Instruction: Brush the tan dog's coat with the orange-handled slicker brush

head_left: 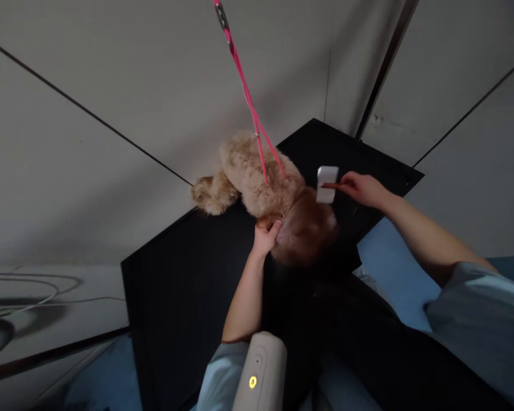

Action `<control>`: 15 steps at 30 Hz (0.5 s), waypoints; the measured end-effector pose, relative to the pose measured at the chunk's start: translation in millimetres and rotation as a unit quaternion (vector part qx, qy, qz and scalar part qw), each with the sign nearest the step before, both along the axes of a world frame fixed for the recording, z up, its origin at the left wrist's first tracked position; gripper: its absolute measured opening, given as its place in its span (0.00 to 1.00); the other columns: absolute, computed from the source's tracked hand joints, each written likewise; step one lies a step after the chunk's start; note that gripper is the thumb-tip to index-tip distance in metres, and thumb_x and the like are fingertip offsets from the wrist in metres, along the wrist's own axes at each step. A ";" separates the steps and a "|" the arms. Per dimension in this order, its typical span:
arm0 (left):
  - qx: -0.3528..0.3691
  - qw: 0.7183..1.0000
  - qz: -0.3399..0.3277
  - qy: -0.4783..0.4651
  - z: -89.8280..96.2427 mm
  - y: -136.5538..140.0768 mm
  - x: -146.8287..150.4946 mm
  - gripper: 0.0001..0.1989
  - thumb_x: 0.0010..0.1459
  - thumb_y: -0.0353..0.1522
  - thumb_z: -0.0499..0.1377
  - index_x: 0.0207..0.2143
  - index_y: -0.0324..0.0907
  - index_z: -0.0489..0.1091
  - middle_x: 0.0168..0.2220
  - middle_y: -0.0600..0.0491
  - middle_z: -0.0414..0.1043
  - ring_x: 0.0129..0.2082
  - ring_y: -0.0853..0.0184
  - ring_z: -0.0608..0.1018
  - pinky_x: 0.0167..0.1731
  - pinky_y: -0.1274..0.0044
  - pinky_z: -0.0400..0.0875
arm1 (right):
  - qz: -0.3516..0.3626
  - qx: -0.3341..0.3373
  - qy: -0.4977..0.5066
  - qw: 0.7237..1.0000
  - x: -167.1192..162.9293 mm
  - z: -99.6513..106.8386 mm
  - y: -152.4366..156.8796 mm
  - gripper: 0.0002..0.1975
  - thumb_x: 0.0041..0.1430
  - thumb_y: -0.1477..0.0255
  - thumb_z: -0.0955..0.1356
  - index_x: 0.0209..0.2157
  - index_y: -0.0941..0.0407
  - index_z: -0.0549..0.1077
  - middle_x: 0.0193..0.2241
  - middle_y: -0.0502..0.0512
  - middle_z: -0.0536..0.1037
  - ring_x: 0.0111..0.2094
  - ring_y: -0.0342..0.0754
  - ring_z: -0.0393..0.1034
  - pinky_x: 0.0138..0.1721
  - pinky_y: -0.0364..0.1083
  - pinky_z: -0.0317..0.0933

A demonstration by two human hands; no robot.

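Observation:
A curly light-brown dog (261,171) stands on a black table, its darker reddish head (306,231) blurred and turned toward me. Two strands of a pink cord (249,100) come down to its back. My left hand (266,237) is closed on the reddish ear beside the dog's head. In my right hand (362,188) is a slicker brush (328,184), gripped by its thin orange-brown handle. The pale, flat brush head is just above and right of the dog's head; whether it touches the fur I cannot tell.
The black tabletop (180,274) extends left and behind the dog, against a pale wall (111,74). A metal clip (221,16) joins the cord above. A white device with a yellow light (260,371) sits near my left forearm. Cables (34,291) hang at the left.

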State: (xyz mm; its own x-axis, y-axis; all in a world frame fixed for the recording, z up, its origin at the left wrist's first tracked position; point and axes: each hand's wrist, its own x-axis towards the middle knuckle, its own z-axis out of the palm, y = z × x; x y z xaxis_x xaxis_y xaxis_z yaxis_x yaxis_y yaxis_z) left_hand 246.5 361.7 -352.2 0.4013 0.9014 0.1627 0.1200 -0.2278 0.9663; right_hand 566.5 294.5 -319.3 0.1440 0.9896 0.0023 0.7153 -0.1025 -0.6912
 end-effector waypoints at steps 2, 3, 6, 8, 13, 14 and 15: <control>-0.019 1.000 0.013 0.009 0.1 -1.1 -3.6 0.26 0.49 0.52 0.65 0.18 0.40 0.67 0.17 0.56 0.62 0.19 0.73 0.63 0.22 0.79 0.61 | -0.051 0.030 0.069 0.996 26.4 -11.6 -13.7 0.07 0.57 0.65 0.69 0.30 0.52 0.68 0.23 0.49 0.71 0.24 0.45 0.62 0.28 0.47 0.57; -0.029 0.999 0.017 0.012 0.3 -1.8 -4.4 0.25 0.48 0.52 0.66 0.17 0.40 0.66 0.17 0.57 0.61 0.18 0.74 0.62 0.21 0.79 0.59 | -0.046 0.031 0.115 0.992 34.7 -14.6 -24.0 0.08 0.55 0.65 0.70 0.30 0.51 0.68 0.24 0.49 0.72 0.24 0.45 0.62 0.28 0.47 0.59; -0.033 0.999 0.004 0.004 2.6 -3.9 -2.7 0.25 0.47 0.49 0.68 0.16 0.41 0.64 0.16 0.57 0.59 0.18 0.74 0.61 0.21 0.79 0.59 | 0.000 0.019 0.257 0.966 28.5 -12.9 -57.3 0.18 0.45 0.64 0.76 0.37 0.51 0.71 0.31 0.51 0.76 0.29 0.48 0.69 0.32 0.49 0.65; -0.033 0.999 -0.012 -0.002 4.5 -5.5 0.3 0.26 0.47 0.49 0.68 0.14 0.41 0.62 0.16 0.57 0.59 0.18 0.74 0.61 0.22 0.79 0.59 | 0.004 0.032 0.316 0.948 1.7 -8.4 -70.0 0.25 0.39 0.65 0.79 0.41 0.50 0.73 0.33 0.50 0.77 0.32 0.50 0.72 0.34 0.49 0.67; -0.043 0.998 0.033 -0.009 1.9 -10.4 4.5 0.30 0.48 0.52 0.65 0.12 0.42 0.58 0.14 0.59 0.53 0.17 0.75 0.56 0.19 0.79 0.54 | 0.007 0.059 0.380 0.923 -71.6 -12.2 -39.0 0.16 0.46 0.58 0.77 0.30 0.53 0.74 0.30 0.51 0.78 0.33 0.49 0.74 0.36 0.49 0.68; -0.040 0.998 0.053 -0.012 0.1 -11.1 4.4 0.29 0.49 0.53 0.64 0.13 0.42 0.59 0.15 0.58 0.54 0.17 0.75 0.58 0.20 0.79 0.55 | 0.010 0.055 0.412 0.909 -77.6 -14.9 -26.0 0.18 0.44 0.57 0.77 0.29 0.53 0.73 0.30 0.52 0.79 0.34 0.50 0.74 0.37 0.50 0.69; -0.035 0.997 0.070 -0.017 -1.8 -11.6 3.9 0.28 0.50 0.53 0.64 0.14 0.42 0.61 0.15 0.57 0.57 0.18 0.74 0.60 0.21 0.79 0.57 | 0.000 0.060 0.447 0.893 -79.7 -17.4 -13.6 0.20 0.42 0.55 0.77 0.29 0.53 0.72 0.31 0.52 0.79 0.34 0.50 0.75 0.38 0.50 0.69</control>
